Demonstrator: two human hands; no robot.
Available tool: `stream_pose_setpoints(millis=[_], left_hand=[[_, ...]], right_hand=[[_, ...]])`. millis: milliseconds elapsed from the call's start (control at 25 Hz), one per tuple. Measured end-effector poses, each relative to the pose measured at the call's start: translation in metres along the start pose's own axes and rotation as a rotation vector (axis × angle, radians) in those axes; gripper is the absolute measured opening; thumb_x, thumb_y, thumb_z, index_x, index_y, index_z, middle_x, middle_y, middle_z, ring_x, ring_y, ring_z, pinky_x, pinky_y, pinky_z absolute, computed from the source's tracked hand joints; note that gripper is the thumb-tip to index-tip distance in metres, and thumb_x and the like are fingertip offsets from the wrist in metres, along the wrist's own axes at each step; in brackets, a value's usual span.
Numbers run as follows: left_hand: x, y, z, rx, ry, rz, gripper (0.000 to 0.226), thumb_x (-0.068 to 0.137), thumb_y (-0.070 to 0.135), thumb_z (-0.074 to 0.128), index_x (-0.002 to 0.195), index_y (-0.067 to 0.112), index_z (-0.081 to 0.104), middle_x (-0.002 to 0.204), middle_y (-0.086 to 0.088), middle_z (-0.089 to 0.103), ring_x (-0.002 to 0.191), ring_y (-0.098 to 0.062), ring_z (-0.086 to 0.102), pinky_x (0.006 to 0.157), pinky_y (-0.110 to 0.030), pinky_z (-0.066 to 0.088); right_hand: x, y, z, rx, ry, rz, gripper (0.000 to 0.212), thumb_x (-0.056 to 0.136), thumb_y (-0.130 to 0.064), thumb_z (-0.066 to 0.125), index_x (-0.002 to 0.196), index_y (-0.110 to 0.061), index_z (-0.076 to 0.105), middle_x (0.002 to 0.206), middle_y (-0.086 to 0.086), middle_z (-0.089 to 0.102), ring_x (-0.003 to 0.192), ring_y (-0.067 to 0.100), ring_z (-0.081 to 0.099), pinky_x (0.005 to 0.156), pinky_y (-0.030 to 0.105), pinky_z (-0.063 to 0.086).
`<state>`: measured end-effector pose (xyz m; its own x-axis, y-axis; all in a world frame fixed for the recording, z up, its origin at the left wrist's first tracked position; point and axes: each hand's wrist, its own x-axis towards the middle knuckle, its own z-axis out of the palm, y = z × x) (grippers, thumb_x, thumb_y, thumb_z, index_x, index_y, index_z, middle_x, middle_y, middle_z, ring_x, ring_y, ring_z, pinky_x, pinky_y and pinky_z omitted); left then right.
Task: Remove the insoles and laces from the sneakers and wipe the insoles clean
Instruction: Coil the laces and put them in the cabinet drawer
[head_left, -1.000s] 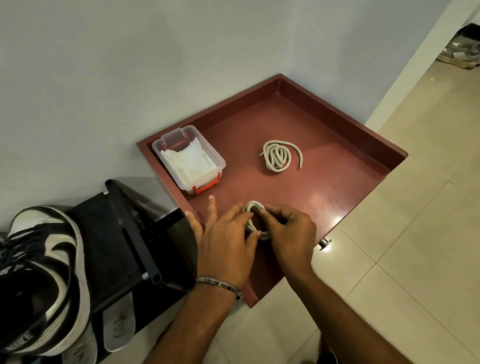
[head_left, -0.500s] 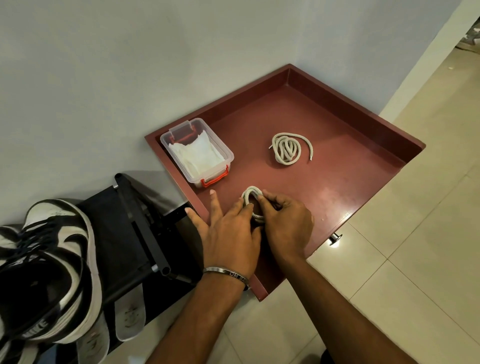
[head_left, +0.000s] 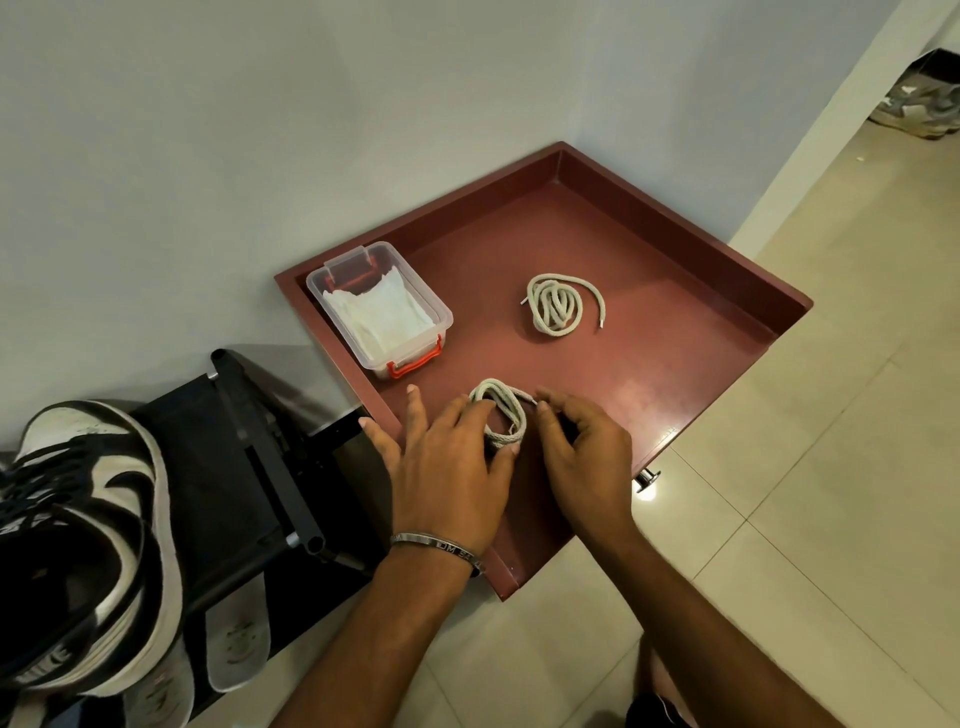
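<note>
A coiled white lace (head_left: 503, 415) lies near the front left of the red tray (head_left: 675, 291). My left hand (head_left: 447, 467) presses on it with straight fingers, the thumb at the coil's near end. My right hand (head_left: 582, 457) is just right of the coil, and its thumb and index fingertip pinch the lace's loose end. A second coiled lace (head_left: 558, 304) lies free farther back in the tray. A black and white sneaker (head_left: 88, 545) sits on the black rack (head_left: 270, 467) at left. Two pale insoles (head_left: 236, 639) poke out below the rack.
A clear plastic box (head_left: 379, 306) with red latches holds white wipes at the tray's back left. The tray stands on a tiled floor (head_left: 805, 519) in a wall corner. A metal knob (head_left: 647, 475) sticks out at the tray's right front edge.
Both hands have eased apart, so more of the near coil shows. The right hand has drawn back to the lace's loose end. The camera has shifted a little.
</note>
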<state>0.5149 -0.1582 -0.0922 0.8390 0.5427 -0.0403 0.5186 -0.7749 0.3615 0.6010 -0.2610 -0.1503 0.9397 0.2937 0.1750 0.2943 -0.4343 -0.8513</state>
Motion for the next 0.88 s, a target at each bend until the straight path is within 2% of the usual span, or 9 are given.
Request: stream_pose_setpoints(millis=[80, 200, 360, 520, 600, 640, 680, 760, 880], left_hand=[[-0.001, -0.001, -0.001, -0.066, 0.058, 0.027, 0.037, 0.092, 0.045, 0.056, 0.127, 0.034, 0.054, 0.14, 0.015, 0.05, 0.149, -0.028, 0.012, 0.113, -0.065, -0.007], [-0.002, 0.002, -0.001, -0.165, 0.099, 0.067, 0.028, 0.091, 0.039, 0.06, 0.118, 0.034, 0.06, 0.133, 0.016, 0.056, 0.148, -0.026, 0.019, 0.116, -0.062, -0.004], [-0.002, 0.005, 0.001, -0.23, 0.124, 0.084, 0.026, 0.091, 0.035, 0.061, 0.117, 0.034, 0.059, 0.131, 0.017, 0.057, 0.146, -0.025, 0.025, 0.118, -0.057, 0.002], [-0.003, 0.009, 0.002, -0.258, 0.135, 0.082, 0.026, 0.092, 0.036, 0.059, 0.118, 0.035, 0.058, 0.131, 0.015, 0.058, 0.143, -0.021, 0.03, 0.119, -0.052, 0.004], [-0.003, 0.008, 0.005, -0.252, 0.133, 0.088, 0.025, 0.093, 0.037, 0.057, 0.117, 0.036, 0.059, 0.129, 0.014, 0.06, 0.141, -0.018, 0.034, 0.119, -0.049, 0.009], [-0.002, 0.007, 0.006, -0.255, 0.144, 0.098, 0.024, 0.093, 0.037, 0.058, 0.116, 0.035, 0.06, 0.126, 0.013, 0.062, 0.137, -0.017, 0.038, 0.118, -0.047, 0.017], [-0.002, 0.006, 0.008, -0.268, 0.16, 0.107, 0.022, 0.092, 0.037, 0.058, 0.114, 0.034, 0.061, 0.122, 0.013, 0.064, 0.13, -0.016, 0.046, 0.115, -0.045, 0.029], [-0.002, 0.006, 0.009, -0.324, 0.18, 0.11, 0.018, 0.092, 0.035, 0.059, 0.109, 0.031, 0.064, 0.112, 0.013, 0.066, 0.107, -0.011, 0.057, 0.095, -0.038, 0.049], [-0.004, 0.011, 0.009, -0.398, 0.166, 0.115, 0.014, 0.092, 0.032, 0.059, 0.102, 0.028, 0.068, 0.101, 0.014, 0.067, 0.086, -0.007, 0.061, 0.077, -0.03, 0.055]], right_hand=[[0.016, 0.004, -0.009, -0.047, 0.049, 0.045, 0.024, 0.093, -0.019, 0.063, 0.115, -0.019, 0.073, 0.107, -0.01, 0.071, 0.089, -0.005, 0.06, 0.082, 0.014, 0.045], [0.054, 0.017, -0.018, -0.166, 0.1, 0.092, 0.025, 0.093, -0.021, 0.063, 0.115, -0.016, 0.072, 0.106, 0.0, 0.072, 0.089, 0.011, 0.063, 0.08, 0.023, 0.047], [0.104, 0.024, -0.019, -0.374, 0.039, 0.051, 0.028, 0.094, -0.026, 0.059, 0.119, -0.018, 0.068, 0.111, 0.007, 0.063, 0.095, 0.025, 0.061, 0.081, 0.029, 0.043], [0.143, 0.025, -0.021, -0.488, -0.018, 0.129, 0.018, 0.088, -0.036, 0.066, 0.098, -0.021, 0.065, 0.101, 0.006, 0.067, 0.092, 0.028, 0.062, 0.075, 0.035, 0.05], [0.151, 0.024, -0.023, -0.535, -0.042, 0.145, 0.011, 0.089, -0.029, 0.064, 0.095, -0.021, 0.064, 0.099, 0.008, 0.068, 0.089, 0.031, 0.062, 0.071, 0.035, 0.05], [0.151, 0.022, -0.025, -0.55, -0.046, 0.147, 0.008, 0.09, -0.024, 0.061, 0.096, -0.02, 0.064, 0.099, 0.01, 0.067, 0.088, 0.032, 0.061, 0.069, 0.034, 0.048], [0.148, 0.019, -0.027, -0.558, -0.049, 0.142, 0.009, 0.09, -0.02, 0.058, 0.097, -0.018, 0.064, 0.098, 0.011, 0.067, 0.086, 0.032, 0.06, 0.068, 0.033, 0.045], [0.137, 0.017, -0.032, -0.517, -0.05, 0.158, 0.013, 0.088, -0.016, 0.053, 0.098, -0.016, 0.063, 0.092, 0.01, 0.066, 0.081, 0.03, 0.057, 0.067, 0.034, 0.046], [0.105, 0.011, -0.04, -0.179, -0.021, 0.314, 0.014, 0.088, -0.018, 0.053, 0.083, -0.019, 0.065, 0.073, 0.001, 0.066, 0.069, 0.025, 0.061, 0.064, 0.036, 0.052]])
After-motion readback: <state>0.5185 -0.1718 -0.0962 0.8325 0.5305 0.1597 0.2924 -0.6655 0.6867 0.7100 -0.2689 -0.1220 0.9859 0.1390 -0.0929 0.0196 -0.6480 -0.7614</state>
